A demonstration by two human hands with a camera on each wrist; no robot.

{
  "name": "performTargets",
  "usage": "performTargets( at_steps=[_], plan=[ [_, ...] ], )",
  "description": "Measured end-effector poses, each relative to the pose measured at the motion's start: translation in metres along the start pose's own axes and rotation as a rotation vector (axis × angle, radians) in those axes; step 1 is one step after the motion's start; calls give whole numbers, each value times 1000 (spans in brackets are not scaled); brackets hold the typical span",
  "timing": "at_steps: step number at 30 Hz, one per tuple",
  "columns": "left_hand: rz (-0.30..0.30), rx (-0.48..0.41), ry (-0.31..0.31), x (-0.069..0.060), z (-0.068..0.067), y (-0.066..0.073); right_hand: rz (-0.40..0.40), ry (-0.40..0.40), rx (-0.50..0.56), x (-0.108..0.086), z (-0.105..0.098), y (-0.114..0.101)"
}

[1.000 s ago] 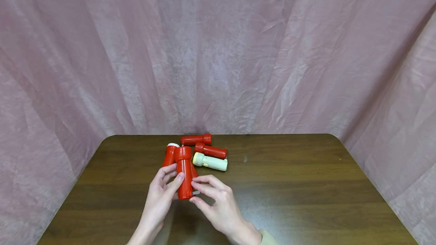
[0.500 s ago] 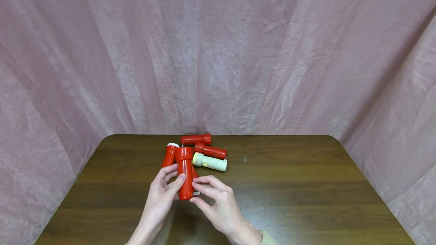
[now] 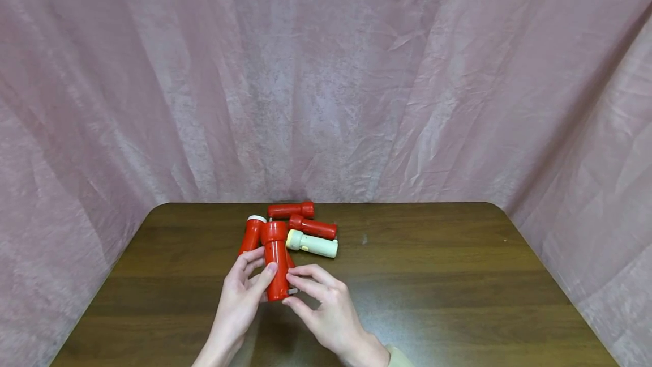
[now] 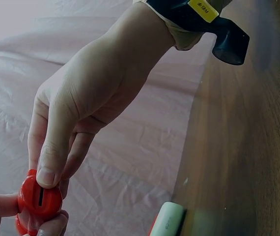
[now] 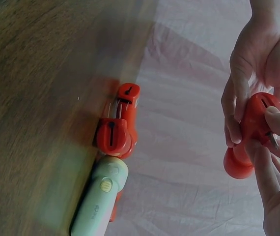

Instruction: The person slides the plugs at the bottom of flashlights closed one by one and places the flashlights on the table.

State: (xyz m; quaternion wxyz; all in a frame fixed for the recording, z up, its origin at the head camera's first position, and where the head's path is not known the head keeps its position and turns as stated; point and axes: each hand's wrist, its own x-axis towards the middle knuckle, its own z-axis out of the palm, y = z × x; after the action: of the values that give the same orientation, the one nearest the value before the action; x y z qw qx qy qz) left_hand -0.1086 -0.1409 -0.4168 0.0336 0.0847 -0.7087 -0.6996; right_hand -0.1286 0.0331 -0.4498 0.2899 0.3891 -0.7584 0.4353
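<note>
Lower ctr of head view: R hand (image 3: 326,303) pinches base of red flashlight (image 3: 277,254); L hand (image 3: 241,293) grips its L side, so it's btwn both hands. Just beyond, upper R of it: pale green flashlight (image 3: 317,246) on counter (image 3: 458,276).

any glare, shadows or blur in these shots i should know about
Head view: a bright streak along the held red flashlight, a pale sheen on the table to its right, a dark patch of shadow below it; left wrist view: dim overall, the curtain brightest at upper left; right wrist view: hazy, print on the pale green flashlight too soft to read.
</note>
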Motion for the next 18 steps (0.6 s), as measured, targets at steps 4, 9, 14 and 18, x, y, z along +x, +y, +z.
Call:
performTargets(
  at_steps=[4, 9, 14, 18],
  plan=[
    [6, 0, 4, 0, 0, 0, 17, -3, -1, 0, 0, -1],
    [9, -3, 6, 0, 1, 0, 26, 1, -19, 0, 0, -3],
    [2, -1, 4, 0, 1, 0, 8, 15, -45, 0, 0, -3],
    [2, -1, 3, -1, 1, 0, 25, 7, -48, 0, 0, -5]
  ],
)
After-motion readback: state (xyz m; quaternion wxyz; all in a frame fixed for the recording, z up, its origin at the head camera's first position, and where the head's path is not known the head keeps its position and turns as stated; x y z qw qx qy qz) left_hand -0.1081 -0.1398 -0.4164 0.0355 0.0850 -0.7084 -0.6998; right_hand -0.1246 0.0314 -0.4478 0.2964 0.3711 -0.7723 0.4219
